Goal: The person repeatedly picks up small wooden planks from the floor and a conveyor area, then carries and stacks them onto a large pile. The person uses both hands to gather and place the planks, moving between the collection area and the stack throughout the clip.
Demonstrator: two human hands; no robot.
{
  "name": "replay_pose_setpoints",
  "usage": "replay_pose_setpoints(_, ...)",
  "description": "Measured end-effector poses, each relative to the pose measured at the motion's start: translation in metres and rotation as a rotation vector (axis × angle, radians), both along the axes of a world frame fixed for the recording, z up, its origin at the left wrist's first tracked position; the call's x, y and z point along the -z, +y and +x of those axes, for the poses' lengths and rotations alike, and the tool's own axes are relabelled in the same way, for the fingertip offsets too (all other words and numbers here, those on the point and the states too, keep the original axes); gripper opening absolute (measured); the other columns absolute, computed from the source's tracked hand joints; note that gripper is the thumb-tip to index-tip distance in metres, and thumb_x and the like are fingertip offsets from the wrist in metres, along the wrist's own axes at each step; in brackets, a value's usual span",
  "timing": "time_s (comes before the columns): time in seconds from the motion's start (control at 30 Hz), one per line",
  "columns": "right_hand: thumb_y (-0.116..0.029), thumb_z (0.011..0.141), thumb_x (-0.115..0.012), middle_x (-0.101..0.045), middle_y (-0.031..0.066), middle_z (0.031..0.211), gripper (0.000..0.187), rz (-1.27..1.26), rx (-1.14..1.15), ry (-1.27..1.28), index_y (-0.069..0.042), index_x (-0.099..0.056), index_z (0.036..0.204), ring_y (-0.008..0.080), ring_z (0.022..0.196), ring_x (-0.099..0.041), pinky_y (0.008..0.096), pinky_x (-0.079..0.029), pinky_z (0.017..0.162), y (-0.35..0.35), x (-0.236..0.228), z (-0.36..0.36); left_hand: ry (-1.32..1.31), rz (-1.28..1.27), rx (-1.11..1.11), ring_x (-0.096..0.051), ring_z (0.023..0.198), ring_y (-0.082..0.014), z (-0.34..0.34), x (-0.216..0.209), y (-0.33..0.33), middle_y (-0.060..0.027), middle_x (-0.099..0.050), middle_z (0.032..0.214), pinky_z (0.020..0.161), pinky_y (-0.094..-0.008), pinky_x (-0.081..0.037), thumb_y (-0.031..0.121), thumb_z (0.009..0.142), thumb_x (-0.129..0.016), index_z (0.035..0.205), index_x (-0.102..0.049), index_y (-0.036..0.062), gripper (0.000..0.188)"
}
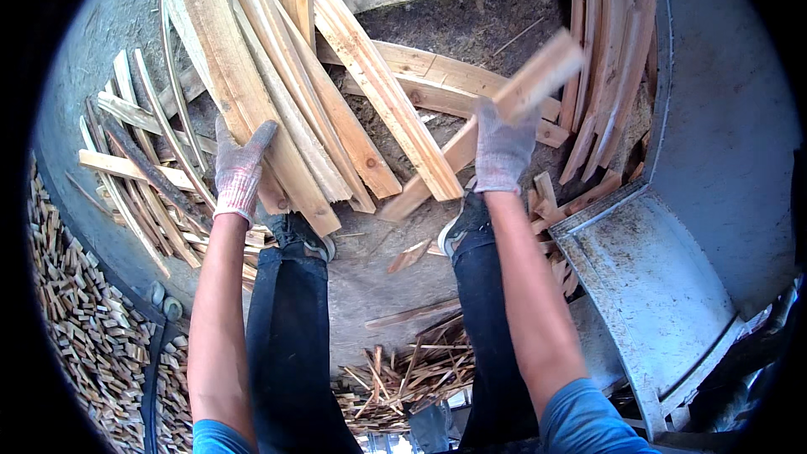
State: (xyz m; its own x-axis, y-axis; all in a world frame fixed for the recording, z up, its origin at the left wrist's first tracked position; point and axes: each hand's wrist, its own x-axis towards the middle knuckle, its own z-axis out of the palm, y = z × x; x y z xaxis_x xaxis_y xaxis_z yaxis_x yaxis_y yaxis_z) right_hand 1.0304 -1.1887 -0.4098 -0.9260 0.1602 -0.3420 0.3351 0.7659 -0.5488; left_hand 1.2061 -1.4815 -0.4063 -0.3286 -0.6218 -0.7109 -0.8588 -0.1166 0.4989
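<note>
Both hands wear pale work gloves. My left hand [239,164] grips the edge of a wide wooden board [239,88], its thumb across the top face and its other fingers partly hidden. That board lies slanted over several long planks [319,105] ahead of my left foot. My right hand [506,150] is closed around a shorter wooden plank [542,76], which slants up to the right; its upper end is smeared by motion. The plank's lower part comes out to the left of the glove. Between the hands, a grooved plank [391,88] points toward my feet.
Thin wood strips [139,168] lie heaped at the left. Dark planks [618,50] stack at the far right, beside a grey metal sheet [651,277]. Scrap sticks [412,374] lie behind my feet, and many small wood blocks [84,303] fill the lower left.
</note>
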Motion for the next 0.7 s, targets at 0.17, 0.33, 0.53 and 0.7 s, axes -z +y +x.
replay_pose_setpoints(0.17, -0.024, 0.073, -0.077, -0.064, 0.0116, 0.082, 0.045, -0.156, -0.776, 0.284, -0.004, -0.056, 0.106, 0.0331, 0.072, -0.068, 0.0439, -0.057, 0.066, -0.107, -0.036, -0.031, 0.028, -0.022, -0.016, -0.056, 0.126, -0.0283, 0.012, 0.006, -0.005, -0.0211, -0.055, 0.141, 0.108, -0.0364, -0.043, 0.043, 0.089, -0.074, 0.156, -0.027, -0.0018, 0.094)
replay_pose_setpoints(0.33, -0.047, 0.078, -0.082, -0.059, 0.0253, 0.126, 0.082, -0.077, -0.92, -0.189, 0.004, -0.047, 0.131, 0.04, 0.12, -0.059, 0.046, -0.05, 0.1, -0.191, -0.044, -0.022, 0.101, 0.158, -0.186, -0.033, 0.147, -0.0307, 0.009, 0.016, -0.007, -0.021, -0.029, 0.162, 0.12, -0.038, -0.026, 0.061, 0.094, -0.059, 0.16, -0.019, -0.0004, 0.098)
replay_pose_setpoints(0.53, -0.041, 0.064, -0.093, -0.052, 0.0289, 0.137, 0.103, 0.272, -0.988, 0.157, 0.008, -0.043, 0.141, 0.0402, 0.135, -0.046, 0.047, -0.035, 0.116, -0.018, 0.033, -0.056, 0.024, -0.068, -0.06, -0.038, 0.144, -0.0326, 0.014, 0.021, -0.002, -0.0248, -0.036, 0.157, 0.118, -0.0378, -0.03, 0.059, 0.093, -0.061, 0.159, -0.02, -0.0023, 0.099)
replay_pose_setpoints(0.7, -0.044, 0.071, -0.088, -0.042, 0.0282, 0.149, 0.101, 0.746, -0.944, -0.201, -0.002, -0.038, 0.149, 0.0365, 0.144, -0.038, 0.0438, -0.032, 0.119, 0.068, 0.051, -0.064, 0.062, -0.119, -0.088, -0.048, 0.136, -0.0321, -0.002, 0.015, 0.009, -0.0247, -0.047, 0.148, 0.113, -0.0383, -0.036, 0.053, 0.091, -0.069, 0.158, -0.023, -0.0034, 0.098)
